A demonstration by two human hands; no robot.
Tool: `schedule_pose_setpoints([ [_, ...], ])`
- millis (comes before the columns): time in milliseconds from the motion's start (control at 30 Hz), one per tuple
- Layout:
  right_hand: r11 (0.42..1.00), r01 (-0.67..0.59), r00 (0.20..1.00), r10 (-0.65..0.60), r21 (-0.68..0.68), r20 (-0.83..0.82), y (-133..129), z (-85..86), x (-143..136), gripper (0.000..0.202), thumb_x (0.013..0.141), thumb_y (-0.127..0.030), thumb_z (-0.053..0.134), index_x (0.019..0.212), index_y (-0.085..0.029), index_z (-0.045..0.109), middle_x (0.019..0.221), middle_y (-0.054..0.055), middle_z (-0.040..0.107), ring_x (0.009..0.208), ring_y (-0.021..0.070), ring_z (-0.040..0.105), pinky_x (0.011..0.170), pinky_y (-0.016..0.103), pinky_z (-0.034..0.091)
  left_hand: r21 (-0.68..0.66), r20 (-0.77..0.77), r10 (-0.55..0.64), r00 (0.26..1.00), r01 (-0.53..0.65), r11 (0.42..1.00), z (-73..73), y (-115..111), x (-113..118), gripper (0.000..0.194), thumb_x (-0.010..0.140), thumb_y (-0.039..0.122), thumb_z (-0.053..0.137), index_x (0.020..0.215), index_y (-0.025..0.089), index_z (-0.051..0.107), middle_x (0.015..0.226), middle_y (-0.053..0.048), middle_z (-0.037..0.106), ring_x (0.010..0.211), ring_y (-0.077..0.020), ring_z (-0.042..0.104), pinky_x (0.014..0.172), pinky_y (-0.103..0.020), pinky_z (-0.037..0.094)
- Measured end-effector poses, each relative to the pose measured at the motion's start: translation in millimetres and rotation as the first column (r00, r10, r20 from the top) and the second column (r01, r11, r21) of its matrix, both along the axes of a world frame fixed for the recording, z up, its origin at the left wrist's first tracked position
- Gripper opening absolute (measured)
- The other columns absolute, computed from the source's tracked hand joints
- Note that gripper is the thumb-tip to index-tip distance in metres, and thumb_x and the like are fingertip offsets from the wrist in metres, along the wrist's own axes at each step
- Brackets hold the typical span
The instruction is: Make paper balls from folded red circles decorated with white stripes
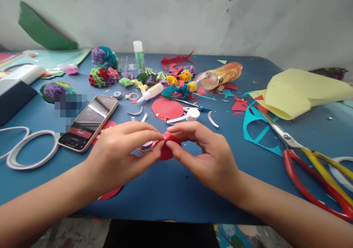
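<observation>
Both hands pinch one small red paper piece (168, 150) at near centre of the blue table (171, 192): left hand (121, 156) and right hand (205, 154) fingertips closed on its top edge (thin, light, creases easily). Best gripped at edges. Phone (88, 123) lies left.

You pinched a red paper piece (168, 148) over the blue table (171, 189). At right lay pale yellow paper (298, 91) and scissors (311, 159) with red-and-yellow handles; at upper left, green paper (41, 31).

Home craft table (165, 192), paper scraps (239, 104), scissors (303, 156), glue (150, 92)
</observation>
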State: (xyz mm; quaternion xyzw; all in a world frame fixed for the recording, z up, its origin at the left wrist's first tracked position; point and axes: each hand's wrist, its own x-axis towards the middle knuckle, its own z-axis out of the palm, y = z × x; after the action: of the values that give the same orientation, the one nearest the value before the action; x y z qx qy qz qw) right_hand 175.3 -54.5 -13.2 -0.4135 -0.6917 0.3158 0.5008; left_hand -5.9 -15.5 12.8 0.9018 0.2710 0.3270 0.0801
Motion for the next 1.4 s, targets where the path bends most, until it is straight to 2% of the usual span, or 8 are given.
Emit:
schedule_pose_setpoints([
  [300,0.999,0.005,0.995,-0.009,0.046,0.097,-0.3,-0.5,1.0,0.023,0.083,-0.013,0.058,0.103,-0.023,0.055,0.093,-0.001,0.07,0.081,0.0119,0.067,0.075,0.022,0.055,-0.01,-0.027,-0.017,1.0,0.017,1.0,2.4,1.0,1.0,0.004,0.078,0.015,0.061,0.079,0.018,0.063,0.079,-0.003,0.071,0.071,-0.0139,0.066,0.065,-0.024,0.053],
  [667,1.0,-0.008,0.998,0.007,0.009,0.055,1.1,-0.5,1.3,0.021,0.082,-0.012,0.059,0.1,-0.022,0.056,0.09,-0.002,0.069,0.08,0.0109,0.067,0.074,0.021,0.055,-0.022,-0.048,-0.015,0.999,0.014,1.0,2.4,2.1,1.3,0.006,0.08,0.014,0.058,0.079,0.017,0.062,0.078,-0.002,0.07,0.07,-0.0128,0.065,0.065,-0.022,0.051],
  [900,1.0,-0.007,1.0,0.008,-0.021,0.018,0.6,1.3,1.0,0.019,0.083,-0.014,0.059,0.1,-0.023,0.056,0.091,-0.001,0.068,0.079,0.0123,0.067,0.072,0.024,0.056,-0.289,0.004,0.004,1.0,-0.003,0.957,6.7,2.9,1.4,0.006,0.08,0.016,0.06,0.076,0.018,0.065,0.071,0.002,0.068,0.064,-0.0096,0.061,0.062,-0.02,0.049],
  [1100,1.0,-0.016,1.0,0.017,-0.018,0.012,1.1,0.3,2.0,0.019,0.083,-0.014,0.058,0.1,-0.022,0.056,0.092,0.0,0.068,0.079,0.0126,0.067,0.072,0.024,0.056,-0.321,0.015,0.006,1.0,-0.001,0.947,7.4,3.7,1.4,0.007,0.08,0.017,0.06,0.077,0.019,0.066,0.074,0.001,0.069,0.066,-0.0113,0.062,0.063,-0.021,0.05],
  [1233,1.0,-0.018,0.999,0.018,-0.001,0.041,1.7,-0.6,3.2,0.019,0.084,-0.014,0.057,0.101,-0.023,0.056,0.095,0.001,0.068,0.083,0.0136,0.066,0.074,0.024,0.055,-0.296,0.018,-0.002,1.0,0.007,0.955,6.6,4.5,0.9,0.006,0.08,0.017,0.061,0.077,0.02,0.066,0.072,0.002,0.068,0.064,-0.0101,0.062,0.062,-0.02,0.05],
  [1400,0.998,-0.025,0.997,0.021,0.049,0.078,1.3,-0.3,2.4,0.02,0.085,-0.012,0.055,0.101,-0.023,0.055,0.096,-0.001,0.068,0.085,0.0118,0.066,0.078,0.023,0.053,-0.135,0.019,-0.033,0.999,0.035,0.99,3.3,4.9,-0.8,0.004,0.079,0.015,0.063,0.079,0.018,0.065,0.075,0.0,0.071,0.07,-0.0112,0.064,0.066,-0.02,0.051],
])
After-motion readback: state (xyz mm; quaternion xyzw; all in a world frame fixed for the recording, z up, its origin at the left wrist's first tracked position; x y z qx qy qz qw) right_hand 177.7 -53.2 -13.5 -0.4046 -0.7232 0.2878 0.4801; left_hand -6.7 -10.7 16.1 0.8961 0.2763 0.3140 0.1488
